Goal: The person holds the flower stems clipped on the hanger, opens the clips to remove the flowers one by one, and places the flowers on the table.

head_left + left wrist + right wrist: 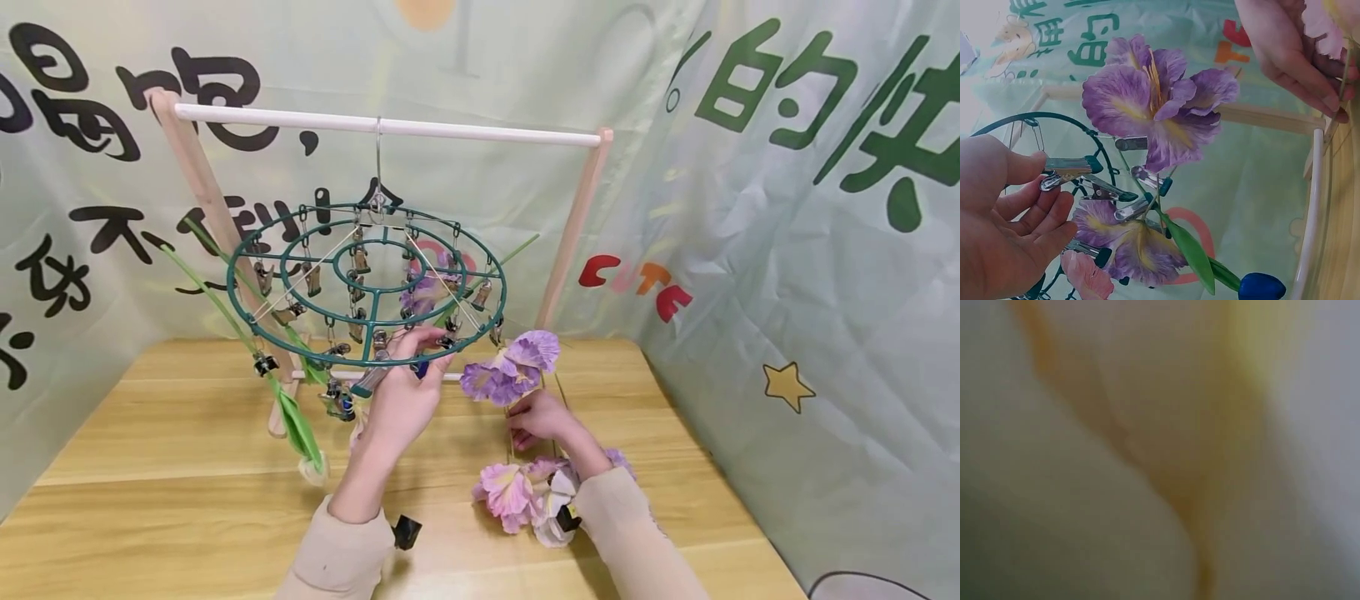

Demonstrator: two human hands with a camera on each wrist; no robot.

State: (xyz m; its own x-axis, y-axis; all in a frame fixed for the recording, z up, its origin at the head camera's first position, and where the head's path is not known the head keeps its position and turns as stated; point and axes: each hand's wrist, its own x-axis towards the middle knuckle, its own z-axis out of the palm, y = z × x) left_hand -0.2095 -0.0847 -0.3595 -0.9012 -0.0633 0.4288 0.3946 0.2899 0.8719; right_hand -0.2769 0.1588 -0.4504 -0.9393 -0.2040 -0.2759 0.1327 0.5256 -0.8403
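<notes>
My left hand [405, 404] is raised at the near rim of a round green clip hanger [367, 323]. Its thumb and fingers pinch a metal clip [1072, 167] with dark green tips. My right hand [542, 417] grips thin flower stems, lower and to the right. Pink artificial flowers [506, 492] and a white one [555, 508] hang below that hand, heads down. Just above it is a purple flower [513, 367]. Blurred pale petals [1147, 394] fill the right wrist view. Another purple flower [1160, 106] stands close by the clips in the left wrist view.
The hanger hooks onto a white rod [480, 131] across a wooden frame [577, 225] on the table [187, 517]. A white tulip with green leaves [300, 433] hangs at its left side. A blue tulip [1262, 286] shows near the clips. Printed cloth [750, 250] encloses the table.
</notes>
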